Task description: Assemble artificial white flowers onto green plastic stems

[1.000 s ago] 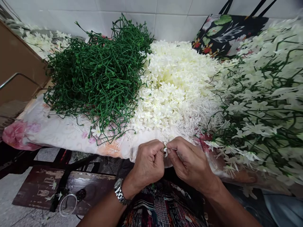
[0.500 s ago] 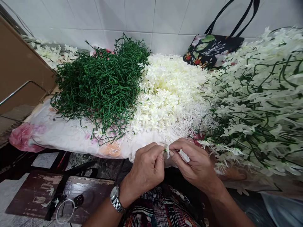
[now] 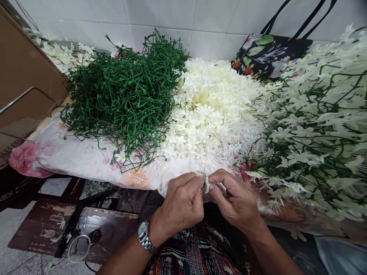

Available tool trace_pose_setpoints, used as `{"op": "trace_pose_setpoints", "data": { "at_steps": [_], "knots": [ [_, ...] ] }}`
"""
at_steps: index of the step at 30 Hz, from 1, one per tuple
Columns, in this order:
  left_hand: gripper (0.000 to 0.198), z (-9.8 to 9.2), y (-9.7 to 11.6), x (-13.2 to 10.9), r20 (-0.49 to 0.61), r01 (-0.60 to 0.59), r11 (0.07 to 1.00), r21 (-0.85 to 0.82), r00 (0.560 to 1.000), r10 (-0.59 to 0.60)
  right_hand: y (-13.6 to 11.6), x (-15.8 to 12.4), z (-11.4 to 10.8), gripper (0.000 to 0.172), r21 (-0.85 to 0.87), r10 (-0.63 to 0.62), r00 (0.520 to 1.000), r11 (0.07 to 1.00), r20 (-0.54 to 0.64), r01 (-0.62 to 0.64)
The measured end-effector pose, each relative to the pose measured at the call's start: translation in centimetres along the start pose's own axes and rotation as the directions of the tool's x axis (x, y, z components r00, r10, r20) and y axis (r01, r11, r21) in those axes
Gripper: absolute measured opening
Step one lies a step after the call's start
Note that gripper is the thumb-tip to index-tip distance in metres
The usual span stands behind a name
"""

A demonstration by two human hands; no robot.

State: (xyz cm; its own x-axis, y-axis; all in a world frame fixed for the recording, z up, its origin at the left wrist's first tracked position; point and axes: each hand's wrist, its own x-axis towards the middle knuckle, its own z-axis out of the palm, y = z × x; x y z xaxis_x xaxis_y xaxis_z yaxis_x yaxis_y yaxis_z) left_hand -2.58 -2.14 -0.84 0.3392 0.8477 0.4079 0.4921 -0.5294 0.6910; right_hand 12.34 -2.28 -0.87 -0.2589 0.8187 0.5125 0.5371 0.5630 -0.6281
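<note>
Left hand (image 3: 183,200): lower middle of the frame, fingers curled in, thumb and forefinger pressed narrow on a green stem (image 3: 205,184), of which only the tip shows.
Right hand (image 3: 236,200): just right of the left hand, thumb and forefinger closed in a narrow pinch on a small white flower (image 3: 207,188); the other fingers are bent.
Flower being handled: between the two sets of fingertips, low in the centre of the frame, against the green tip; too small to tell whether the two are joined.
Watch (image 3: 145,236): silver, on the left wrist.
Stem pile (image 3: 123,95): green, tangled, upper left of centre.
Flower heap (image 3: 205,110): loose and white, centre of the frame, touching the stem pile.
Flowered stems (image 3: 312,145): a large white and green mass filling the right side.
Cloth (image 3: 94,164): pale with pink and orange blooms, beneath the piles.
Bag (image 3: 266,55): black, flower-printed, upper right, near the tiled wall (image 3: 172,15).
Cardboard (image 3: 31,76): brown, upper left edge.
Wooden board (image 3: 114,229): dark and worn, lower left, with a pale ring (image 3: 79,248) at it.
</note>
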Motion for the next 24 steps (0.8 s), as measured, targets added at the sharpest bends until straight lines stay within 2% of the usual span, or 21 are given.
{"op": "trace_pose_setpoints", "data": {
  "at_steps": [7,9,11,12,14,16,18,21,24],
  "knots": [
    [0.026,0.5,-0.3,0.2,-0.035,0.036,0.998,-0.052,0.999,-0.038,0.0,0.1,0.7,0.012,-0.015,-0.002,1.000,1.000,-0.030,0.002],
    [0.026,0.2,-0.3,0.5,-0.009,0.076,0.988,-0.133,0.997,-0.078,-0.1,0.3,0.4,0.011,-0.020,-0.008,1.000,1.000,-0.006,0.008],
    [0.026,-0.4,-0.4,0.8,0.027,0.194,0.937,-0.290,0.980,-0.195,-0.4,0.5,-0.2,0.009,-0.030,-0.017,1.000,0.999,0.009,0.017],
    [0.026,-0.7,-0.4,0.9,0.028,0.267,0.884,-0.384,0.960,-0.278,-0.6,0.6,-0.6,0.009,-0.038,-0.022,1.000,0.999,-0.003,0.022],
    [0.026,-1.4,-0.5,1.3,-0.025,0.365,0.746,-0.558,0.890,-0.454,-1.3,0.5,-1.2,0.013,-0.048,-0.034,0.998,0.998,-0.048,0.032],
    [0.027,-1.8,-0.5,1.6,-0.125,0.359,0.647,-0.673,0.807,-0.578,-2.1,0.2,-1.3,0.017,-0.023,-0.050,0.998,0.999,-0.048,0.049],
    [0.027,-1.9,-0.3,1.9,-0.203,0.308,0.609,-0.731,0.754,-0.625,-2.9,-0.3,-0.7,0.021,0.028,-0.066,0.997,0.997,0.028,0.065],
    [0.027,-1.4,0.2,2.2,-0.278,0.251,0.608,-0.753,0.717,-0.639,-3.7,-0.7,0.9,0.024,0.065,-0.113,0.987,0.992,0.110,0.106],
    [0.028,-1.0,0.8,2.0,-0.284,0.214,0.577,-0.788,0.705,-0.650,-3.8,-0.6,2.1,0.014,0.059,-0.179,0.984,0.982,0.015,0.178]
  ]
}}
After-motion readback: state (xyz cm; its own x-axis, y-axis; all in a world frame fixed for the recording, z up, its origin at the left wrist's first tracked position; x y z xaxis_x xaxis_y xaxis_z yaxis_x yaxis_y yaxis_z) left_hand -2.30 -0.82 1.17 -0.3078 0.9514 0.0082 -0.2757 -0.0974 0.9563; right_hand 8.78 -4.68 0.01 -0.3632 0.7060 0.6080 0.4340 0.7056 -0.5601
